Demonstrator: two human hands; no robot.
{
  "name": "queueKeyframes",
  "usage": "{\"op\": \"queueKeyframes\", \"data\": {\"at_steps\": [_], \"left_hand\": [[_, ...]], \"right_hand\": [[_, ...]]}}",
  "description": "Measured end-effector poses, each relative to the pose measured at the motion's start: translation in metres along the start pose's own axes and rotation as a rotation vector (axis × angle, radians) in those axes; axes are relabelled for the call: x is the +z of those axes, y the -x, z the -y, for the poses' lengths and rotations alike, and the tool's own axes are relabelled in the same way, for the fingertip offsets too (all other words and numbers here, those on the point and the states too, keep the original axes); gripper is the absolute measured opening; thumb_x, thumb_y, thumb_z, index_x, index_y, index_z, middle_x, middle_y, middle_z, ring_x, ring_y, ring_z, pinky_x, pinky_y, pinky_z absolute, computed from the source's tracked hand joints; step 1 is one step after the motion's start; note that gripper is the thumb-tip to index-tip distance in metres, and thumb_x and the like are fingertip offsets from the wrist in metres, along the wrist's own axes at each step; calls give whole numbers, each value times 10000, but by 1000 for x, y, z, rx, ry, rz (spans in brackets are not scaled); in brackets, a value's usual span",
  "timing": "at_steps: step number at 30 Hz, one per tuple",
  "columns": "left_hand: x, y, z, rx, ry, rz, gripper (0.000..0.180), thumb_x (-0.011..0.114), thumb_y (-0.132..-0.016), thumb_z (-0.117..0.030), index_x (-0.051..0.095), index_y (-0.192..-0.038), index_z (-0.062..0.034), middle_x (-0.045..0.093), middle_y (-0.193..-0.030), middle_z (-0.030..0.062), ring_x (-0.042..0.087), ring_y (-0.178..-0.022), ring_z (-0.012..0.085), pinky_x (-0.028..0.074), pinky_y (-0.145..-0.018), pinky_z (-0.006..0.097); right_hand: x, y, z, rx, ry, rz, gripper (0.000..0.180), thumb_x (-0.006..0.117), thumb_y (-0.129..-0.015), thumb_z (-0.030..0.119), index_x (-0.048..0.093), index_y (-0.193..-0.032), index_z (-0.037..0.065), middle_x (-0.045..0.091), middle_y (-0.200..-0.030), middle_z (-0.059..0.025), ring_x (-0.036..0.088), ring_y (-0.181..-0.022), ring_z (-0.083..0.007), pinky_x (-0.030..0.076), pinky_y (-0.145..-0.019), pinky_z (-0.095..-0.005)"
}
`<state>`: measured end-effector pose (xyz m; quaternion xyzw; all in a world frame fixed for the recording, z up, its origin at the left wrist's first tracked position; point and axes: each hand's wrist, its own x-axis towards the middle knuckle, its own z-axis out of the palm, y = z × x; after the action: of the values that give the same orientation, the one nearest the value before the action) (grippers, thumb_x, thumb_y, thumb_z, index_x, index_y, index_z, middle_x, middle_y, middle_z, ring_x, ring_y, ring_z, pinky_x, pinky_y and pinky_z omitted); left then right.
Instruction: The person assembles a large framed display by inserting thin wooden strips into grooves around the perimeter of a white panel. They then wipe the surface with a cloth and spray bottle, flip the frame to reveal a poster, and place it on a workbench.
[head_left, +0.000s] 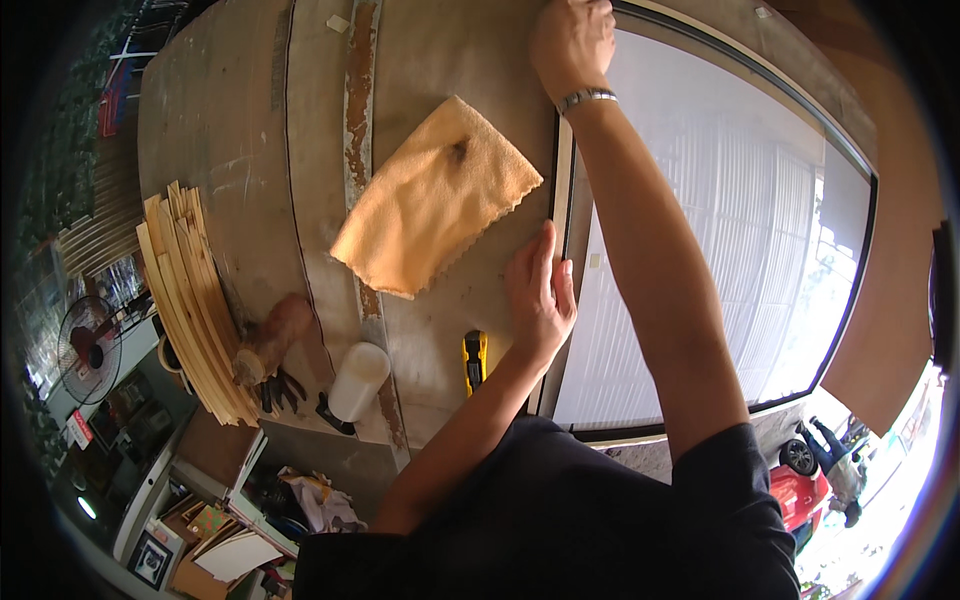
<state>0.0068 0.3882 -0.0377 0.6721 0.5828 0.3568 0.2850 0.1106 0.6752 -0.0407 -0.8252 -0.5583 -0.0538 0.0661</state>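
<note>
A large flat frame (pixel 562 210) with a narrow pale and black border lies in front of me. Its glossy pane (pixel 760 190) reflects ribbed sheeting. My left hand (pixel 541 305) rests against the frame's left edge, its fingers stretched out along the border. At the far left corner is my right hand (pixel 575 45), its fingers curled down; what they hold, if anything, is hidden. Left of the frame lies an orange cloth (pixel 435 205) with a dark smudge. A yellow and black utility knife (pixel 474 362) lies near my left forearm.
A white bottle (pixel 360 380) with a dark cap lies on the worn work table (pixel 225 110). Farther left are a bundle of wooden strips (pixel 190 300) and a brush-like tool (pixel 265 345). A fan (pixel 97 350) stands beyond the table. Outside at right are a person (pixel 845 475) and a red vehicle (pixel 800 495).
</note>
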Motion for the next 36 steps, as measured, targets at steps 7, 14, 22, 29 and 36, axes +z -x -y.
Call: {"op": "queueKeyframes", "data": {"at_steps": [7,14,22,29,36], "left_hand": [[3,1,8,-45,75,-73,530,661,-965,-44,518,-1474,-5,629,-1171,172,606,-1024,314,504,-908,395],[6,-2,-6,-89,144,-70,464,660,-953,-22,553,-1403,4,639,-1178,174,614,-1018,327,503,-916,429],[-11,-29,-9,-184,-37,108,355,729,-908,-115,603,-1218,2,608,-1027,193,629,-938,384,523,-803,466],[-7,-34,-17,-136,-71,62,286,703,-912,-70,579,-1152,25,594,-1012,202,617,-883,385,516,-763,462],[-48,-55,0,-403,132,474,416,800,-881,-158,645,-1236,-6,687,-1008,159,705,-864,267,568,-768,410]], "right_hand": [[9,-47,-45,-10,-667,159,131,663,-893,66,690,-891,-62,726,-798,-206,723,-737,-326,584,-656,-414],[21,-83,-93,242,-1302,519,139,807,-832,17,710,-785,-71,687,-692,-131,641,-538,-223,521,-468,-342],[-19,-83,-56,416,-852,534,299,796,-860,229,725,-937,-51,751,-993,-258,760,-926,-325,620,-794,-416],[-5,-50,-38,151,-523,87,270,581,-969,213,669,-1005,-40,704,-1050,-284,675,-1018,-452,550,-875,-503],[-42,47,-37,36,-322,183,164,571,-949,142,656,-976,4,750,-992,-223,757,-943,-357,621,-799,-416]]}}
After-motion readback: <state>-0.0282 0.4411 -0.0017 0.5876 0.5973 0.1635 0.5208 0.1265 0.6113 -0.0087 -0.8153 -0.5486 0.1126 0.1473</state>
